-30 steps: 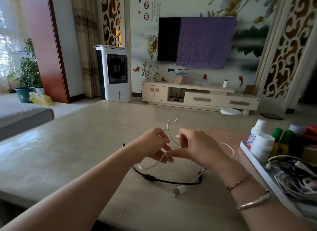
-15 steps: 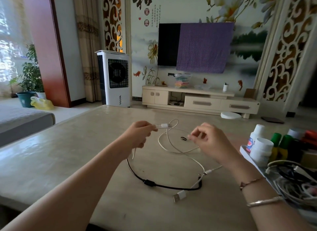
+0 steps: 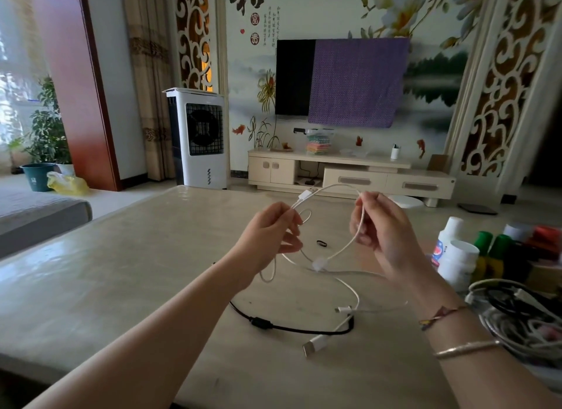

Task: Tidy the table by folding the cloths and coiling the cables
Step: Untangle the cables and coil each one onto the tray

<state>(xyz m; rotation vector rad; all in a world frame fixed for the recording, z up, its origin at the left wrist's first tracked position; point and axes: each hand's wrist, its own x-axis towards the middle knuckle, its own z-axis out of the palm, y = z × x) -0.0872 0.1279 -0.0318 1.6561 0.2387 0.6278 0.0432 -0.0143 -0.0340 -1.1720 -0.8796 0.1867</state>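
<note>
Tangled white and black cords (image 3: 517,314) heaped in shallow tray (image 3: 486,290) at desk (image 3: 121,271) right. Thin glossy white cable (image 3: 337,253) pinched aloft between left hand (image 3: 267,235) and right hand (image 3: 383,229); matte black cable (image 3: 289,326) curved on desk below.

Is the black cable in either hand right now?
No, the black cable lies on the table, while the left hand and right hand hold the white cable.

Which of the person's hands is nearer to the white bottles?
Right. The right hand is raised just left of the white bottles, pinching the white cable; the left hand is farther left, across the cable loop.
</note>
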